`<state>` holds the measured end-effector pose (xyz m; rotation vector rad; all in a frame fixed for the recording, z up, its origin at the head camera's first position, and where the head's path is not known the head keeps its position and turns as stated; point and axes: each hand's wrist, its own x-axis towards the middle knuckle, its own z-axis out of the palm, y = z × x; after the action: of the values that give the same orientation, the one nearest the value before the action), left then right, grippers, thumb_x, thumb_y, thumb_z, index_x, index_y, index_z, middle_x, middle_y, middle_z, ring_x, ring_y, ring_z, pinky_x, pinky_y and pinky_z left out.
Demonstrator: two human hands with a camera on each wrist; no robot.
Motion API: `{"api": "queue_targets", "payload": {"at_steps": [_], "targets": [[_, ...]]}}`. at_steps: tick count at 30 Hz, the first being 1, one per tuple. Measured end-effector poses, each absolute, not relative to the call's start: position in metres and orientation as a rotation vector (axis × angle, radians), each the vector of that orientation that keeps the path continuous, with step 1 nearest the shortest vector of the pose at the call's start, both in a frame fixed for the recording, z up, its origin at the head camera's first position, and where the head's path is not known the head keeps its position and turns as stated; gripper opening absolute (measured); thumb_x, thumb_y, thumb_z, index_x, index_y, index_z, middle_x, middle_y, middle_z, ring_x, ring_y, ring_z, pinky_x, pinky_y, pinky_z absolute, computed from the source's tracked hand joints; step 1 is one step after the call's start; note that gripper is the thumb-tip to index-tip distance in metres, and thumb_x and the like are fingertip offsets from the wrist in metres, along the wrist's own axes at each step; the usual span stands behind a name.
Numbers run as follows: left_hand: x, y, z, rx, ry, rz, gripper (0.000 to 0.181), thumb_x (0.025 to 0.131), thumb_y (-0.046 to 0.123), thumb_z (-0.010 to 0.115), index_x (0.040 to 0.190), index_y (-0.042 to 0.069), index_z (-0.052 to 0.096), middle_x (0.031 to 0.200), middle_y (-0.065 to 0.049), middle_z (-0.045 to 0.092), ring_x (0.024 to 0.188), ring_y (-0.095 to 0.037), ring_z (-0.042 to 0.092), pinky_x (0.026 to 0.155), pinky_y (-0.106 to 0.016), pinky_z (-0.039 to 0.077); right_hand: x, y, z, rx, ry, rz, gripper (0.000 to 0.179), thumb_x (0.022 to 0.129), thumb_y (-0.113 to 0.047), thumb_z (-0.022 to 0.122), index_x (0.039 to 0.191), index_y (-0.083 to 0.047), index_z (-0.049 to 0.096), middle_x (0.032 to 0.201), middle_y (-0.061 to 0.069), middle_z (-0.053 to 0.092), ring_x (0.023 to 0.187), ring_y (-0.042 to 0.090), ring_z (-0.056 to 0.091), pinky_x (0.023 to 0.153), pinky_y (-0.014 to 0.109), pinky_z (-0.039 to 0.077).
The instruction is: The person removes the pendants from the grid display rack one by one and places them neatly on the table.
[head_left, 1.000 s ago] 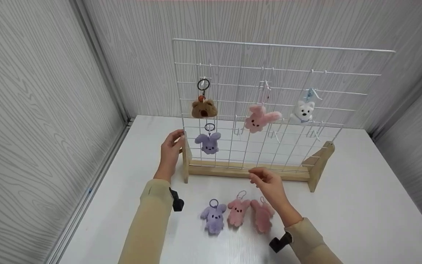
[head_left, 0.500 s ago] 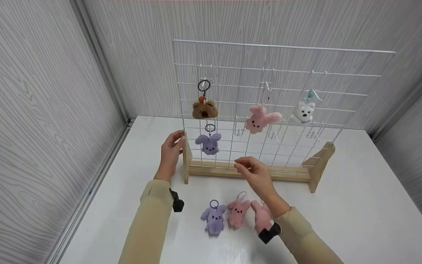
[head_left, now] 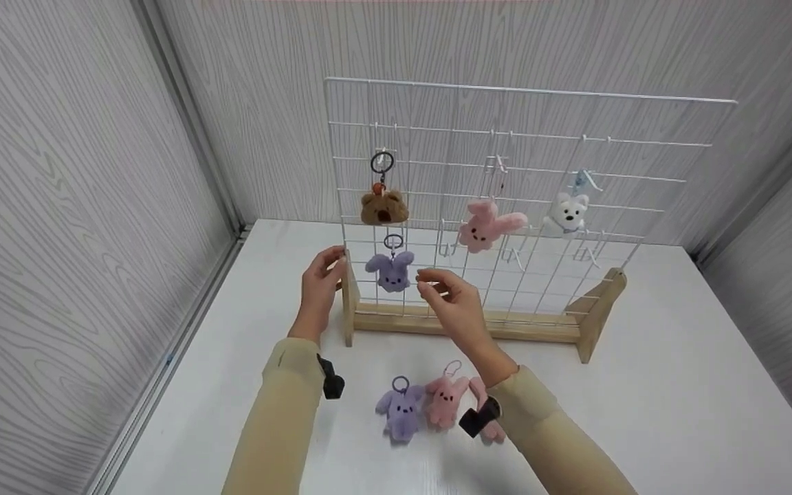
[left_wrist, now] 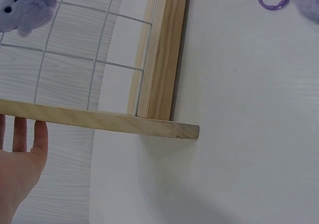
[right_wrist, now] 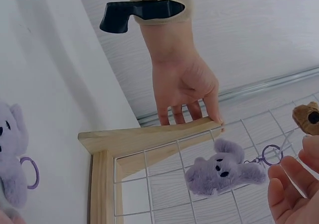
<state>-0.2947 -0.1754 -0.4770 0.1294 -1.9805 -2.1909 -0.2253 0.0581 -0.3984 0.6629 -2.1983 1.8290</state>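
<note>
My left hand [head_left: 320, 278] holds the left wooden side support [left_wrist: 114, 122] of a white wire grid rack [head_left: 540, 91]. In the right wrist view its fingers and thumb reach round the support's edge. A purple rabbit plush keychain [head_left: 393, 273] hangs by its ring from a hook at the lower left of the grid. Just right of this plush is my right hand [head_left: 456, 302], raised in front of the grid. Its fingers are loosely bent with nothing between them. In the right wrist view the fingertips [right_wrist: 275, 172] are close to the keychain's ring [right_wrist: 271, 155].
Above hangs a brown bear keychain [head_left: 384, 207]. Farther right hang a pink rabbit [head_left: 484, 230] and a white dog [head_left: 568, 213]. On the white table lie a purple rabbit [head_left: 403, 412] and two pink rabbits, one [head_left: 445, 402] beside it, another [head_left: 492, 432] partly behind the right wrist's camera.
My right hand has moved left and up along the grid, from near the base's middle to beside the hanging purple rabbit. The left hand stays at the support.
</note>
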Motion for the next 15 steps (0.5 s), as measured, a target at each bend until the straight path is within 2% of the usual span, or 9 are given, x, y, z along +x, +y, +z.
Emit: {"api": "queue_targets", "payload": {"at_steps": [8, 15], "targets": [[-0.294, -0.175, -0.478, 0.118, -1.988, -2.173, 0.036, 0.095, 0.022, 0.056, 0.128, 0.010, 0.052, 0.127, -0.002, 0.051, 0.113, -0.017, 0.051, 0.091, -0.039, 0.043, -0.245, 0.046, -0.399, 0.660, -2.228, 1.877, 0.028, 0.090, 0.001, 0.058, 0.116, 0.011, 0.056, 0.112, 0.024, 0.060, 0.081, 0.028, 0.059, 0.062, 0.019, 0.046], [-0.293, -0.176, -0.478, 0.087, -1.998, -2.144, 0.034, 0.095, 0.024, 0.056, 0.127, 0.013, 0.053, 0.126, -0.002, 0.052, 0.113, -0.017, 0.052, 0.090, -0.039, 0.044, -0.265, 0.039, -0.406, 0.607, -2.293, 1.915, 0.037, 0.091, -0.009, 0.060, 0.125, 0.003, 0.053, 0.120, 0.020, 0.056, 0.083, 0.023, 0.059, 0.065, 0.029, 0.051]]}}
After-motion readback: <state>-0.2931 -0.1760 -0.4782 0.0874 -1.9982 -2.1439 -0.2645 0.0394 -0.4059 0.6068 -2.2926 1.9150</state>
